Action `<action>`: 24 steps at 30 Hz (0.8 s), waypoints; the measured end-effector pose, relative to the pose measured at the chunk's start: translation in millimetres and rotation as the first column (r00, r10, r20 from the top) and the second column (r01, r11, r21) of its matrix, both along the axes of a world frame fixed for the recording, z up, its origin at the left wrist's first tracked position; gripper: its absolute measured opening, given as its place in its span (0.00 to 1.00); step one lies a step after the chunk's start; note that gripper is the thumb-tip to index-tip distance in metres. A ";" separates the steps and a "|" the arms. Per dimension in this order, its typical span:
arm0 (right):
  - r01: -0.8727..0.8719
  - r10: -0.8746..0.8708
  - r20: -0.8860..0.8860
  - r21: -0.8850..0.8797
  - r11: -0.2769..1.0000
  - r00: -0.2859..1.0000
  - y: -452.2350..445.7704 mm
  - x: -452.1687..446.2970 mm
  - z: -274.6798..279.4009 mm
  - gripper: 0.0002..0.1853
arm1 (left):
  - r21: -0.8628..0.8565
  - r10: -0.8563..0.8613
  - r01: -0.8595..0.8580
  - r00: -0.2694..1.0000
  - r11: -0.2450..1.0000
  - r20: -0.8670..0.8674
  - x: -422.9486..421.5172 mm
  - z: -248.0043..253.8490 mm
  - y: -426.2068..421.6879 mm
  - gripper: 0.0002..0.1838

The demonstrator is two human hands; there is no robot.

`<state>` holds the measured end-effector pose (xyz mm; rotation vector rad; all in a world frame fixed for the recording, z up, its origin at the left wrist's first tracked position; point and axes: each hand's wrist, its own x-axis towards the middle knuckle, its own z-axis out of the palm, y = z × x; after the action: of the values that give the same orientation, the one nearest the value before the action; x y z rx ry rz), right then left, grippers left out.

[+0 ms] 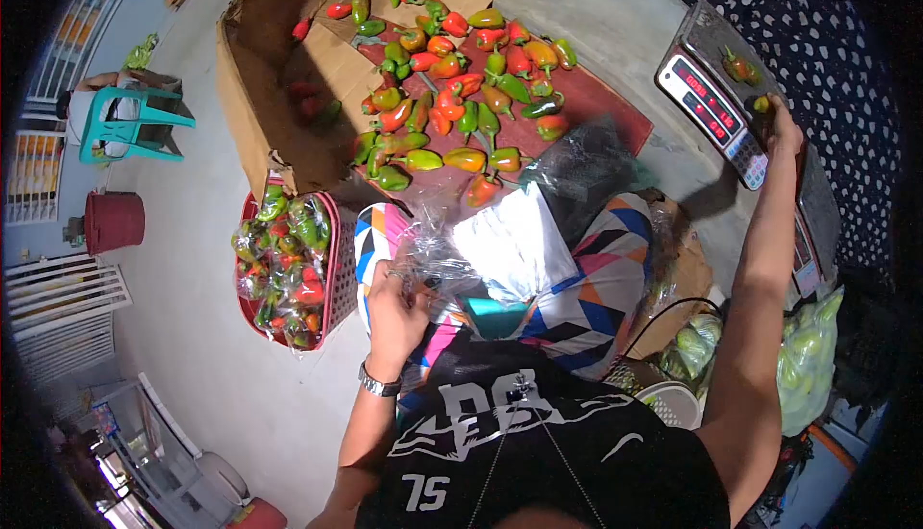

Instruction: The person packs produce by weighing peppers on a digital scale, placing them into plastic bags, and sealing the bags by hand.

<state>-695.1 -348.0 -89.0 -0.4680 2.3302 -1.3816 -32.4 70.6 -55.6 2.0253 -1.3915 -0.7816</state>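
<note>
My left hand (396,316) is closed on a crumpled clear plastic bag (433,246) above my lap. Over at the digital scale (707,111), my right hand (784,130) has its fingers around a greenish pepper (762,103), partly hidden by them. Another pepper (740,68), green and orange, lies on the scale's metal plate, and red digits glow on the display. A white sheet or stack of bags (519,246) rests on my lap. In front of me, many red, orange and green peppers (452,101) are spread over a dark red board (606,111) and cardboard.
A red basket (338,279) holding bagged peppers stands left of my lap. An opened cardboard box (252,77) borders the pile. Bags of green produce (810,361) sit at lower right. Farther left are a person by a teal chair (130,121) and a dark red bucket (115,220).
</note>
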 end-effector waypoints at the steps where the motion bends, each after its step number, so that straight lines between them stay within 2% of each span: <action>1: 0.063 -0.060 -0.085 0.033 0.997 0.995 -6.4 -9.7 -8.2 0.36 | -0.013 -0.003 0.003 1.000 1.000 0.008 -3.2 0.8 0.2 0.17; 2: 0.125 -0.114 -0.170 0.057 0.990 0.979 -14.4 -14.3 -15.7 0.37 | -0.045 -0.066 0.073 0.988 0.996 0.143 -1.4 -7.4 3.5 0.22; 3: 0.189 -0.164 -0.252 0.077 0.979 0.954 -18.6 -14.4 -18.6 0.38 | -0.036 -0.059 0.063 0.990 0.997 0.125 -1.5 -11.6 6.1 0.24; 5: 0.063 -0.060 -0.040 0.065 0.996 0.997 -24.2 -19.0 -21.5 0.47 | -0.014 -0.045 0.046 0.995 0.999 0.092 -2.6 -17.2 9.6 0.29; 8: 0.081 -0.037 -0.207 0.207 0.975 0.978 -26.2 5.3 -13.8 0.51 | -0.022 -0.053 0.056 0.992 0.998 0.112 -3.8 -19.1 14.8 0.37; 11: 0.131 -0.001 -0.358 0.339 0.932 0.934 -19.8 37.8 1.2 0.55 | -0.021 -0.089 0.096 0.975 0.995 0.203 -3.6 -12.5 13.8 0.41; 13: 0.254 -0.255 -0.032 -0.047 0.966 0.966 -1.5 59.9 16.8 0.49 | 0.000 -0.071 0.072 0.981 0.997 0.178 -2.8 -14.8 15.2 0.41; 14: 0.351 -0.319 0.164 -0.224 0.909 0.933 5.8 64.0 27.1 0.46 | 0.005 -0.059 0.059 0.984 0.998 0.166 -2.7 -16.3 14.1 0.42; 15: 0.391 -0.276 0.335 -0.348 0.852 0.901 10.5 57.3 35.7 0.30 | 0.009 -0.051 0.051 0.985 0.999 0.165 -3.9 -13.6 12.6 0.42; 17: 0.209 0.077 0.525 -0.463 0.861 0.847 -25.0 -53.5 -13.4 0.18 | 0.018 -0.042 0.040 0.986 0.999 0.162 -7.8 -5.2 9.2 0.42; 19: -0.018 0.191 0.437 -0.371 0.929 0.879 -51.0 -140.0 -55.2 0.13 | -0.034 -0.080 0.089 0.974 0.995 0.212 -0.7 -18.2 12.2 0.42; 21: -0.141 0.259 0.371 -0.317 0.938 0.892 -50.9 -144.9 -55.8 0.09 | -0.046 -0.095 0.108 0.971 0.993 0.221 2.8 -24.1 14.6 0.41; 23: -0.160 0.267 0.319 -0.323 0.933 0.910 -37.6 -99.2 -41.1 0.07 | -0.014 -0.095 0.100 0.977 0.995 0.190 3.6 -24.6 14.9 0.40; 24: -0.309 0.397 0.319 -0.293 0.905 0.861 -41.1 -107.9 -50.8 0.14 | -0.018 -0.075 0.080 0.982 0.997 0.171 1.6 -22.0 14.0 0.39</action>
<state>-803.0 -389.1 -139.8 -0.6096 1.6850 -1.4188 -30.8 84.7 -77.7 2.0697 -1.5753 -0.6329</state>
